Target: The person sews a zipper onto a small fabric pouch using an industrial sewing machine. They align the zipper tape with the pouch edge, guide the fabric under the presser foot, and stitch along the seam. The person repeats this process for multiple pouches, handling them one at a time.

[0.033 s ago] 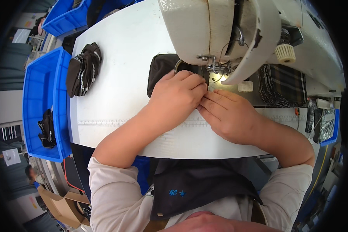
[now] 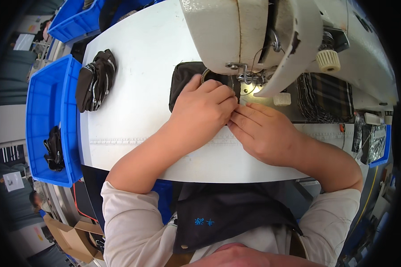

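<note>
A dark brown fabric piece with a curved metal zipper [image 2: 181, 84] lies flat on the sewing machine's bed, its right edge by the lit needle area. My left hand [image 2: 205, 107] rests over it with fingers bent, closed on the fabric near the zipper. At its near right corner, my right hand [image 2: 265, 131] has its fingers together, pinching the edge against my left fingertips. The fingertips of both hands partly hide the cloth between them. Above stands the white sewing machine [image 2: 218, 33], its presser foot [image 2: 249, 78] just beyond my fingers.
Zippered dark pouches [image 2: 96, 82] are stacked on the left of the white table [image 2: 138, 98]. Beside it hangs a blue bin [image 2: 69, 147] with dark cloth inside. Striped fabric pieces [image 2: 327, 98] lie right of the machine head. A printed ruler strip [image 2: 116, 141] runs along the front.
One finger of my left hand has lifted and spread slightly on the fabric. My right hand stays where it was.
</note>
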Demonstrator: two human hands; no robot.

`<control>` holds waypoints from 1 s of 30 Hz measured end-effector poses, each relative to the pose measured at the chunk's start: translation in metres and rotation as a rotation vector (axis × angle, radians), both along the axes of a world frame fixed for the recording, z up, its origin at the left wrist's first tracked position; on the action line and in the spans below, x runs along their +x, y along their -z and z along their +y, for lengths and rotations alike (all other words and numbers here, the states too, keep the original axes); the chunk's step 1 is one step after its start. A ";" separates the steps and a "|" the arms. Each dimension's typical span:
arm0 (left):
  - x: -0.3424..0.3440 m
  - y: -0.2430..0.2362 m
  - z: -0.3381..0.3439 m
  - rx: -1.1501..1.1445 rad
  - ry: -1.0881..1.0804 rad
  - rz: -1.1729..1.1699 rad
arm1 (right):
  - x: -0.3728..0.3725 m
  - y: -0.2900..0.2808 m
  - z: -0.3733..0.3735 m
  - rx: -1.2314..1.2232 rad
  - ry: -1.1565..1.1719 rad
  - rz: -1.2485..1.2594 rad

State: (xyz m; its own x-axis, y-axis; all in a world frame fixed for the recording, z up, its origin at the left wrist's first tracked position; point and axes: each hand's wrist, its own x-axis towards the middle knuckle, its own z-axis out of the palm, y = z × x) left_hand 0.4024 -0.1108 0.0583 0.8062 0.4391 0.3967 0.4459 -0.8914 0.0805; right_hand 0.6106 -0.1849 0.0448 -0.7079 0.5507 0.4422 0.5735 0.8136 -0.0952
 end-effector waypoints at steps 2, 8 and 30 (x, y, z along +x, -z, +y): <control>0.000 -0.005 0.000 0.031 0.003 0.018 | 0.000 0.001 -0.002 0.012 0.010 -0.007; 0.000 -0.002 0.002 0.035 0.023 0.001 | -0.001 0.004 -0.002 0.096 0.008 -0.016; -0.001 -0.004 0.001 -0.094 0.008 0.037 | -0.001 0.001 -0.005 0.059 0.014 -0.030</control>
State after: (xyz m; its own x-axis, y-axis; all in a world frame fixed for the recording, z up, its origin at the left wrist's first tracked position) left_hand 0.4014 -0.1094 0.0622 0.8228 0.4668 0.3242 0.4433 -0.8841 0.1477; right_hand 0.6092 -0.1900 0.0434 -0.7134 0.5343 0.4534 0.5870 0.8090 -0.0298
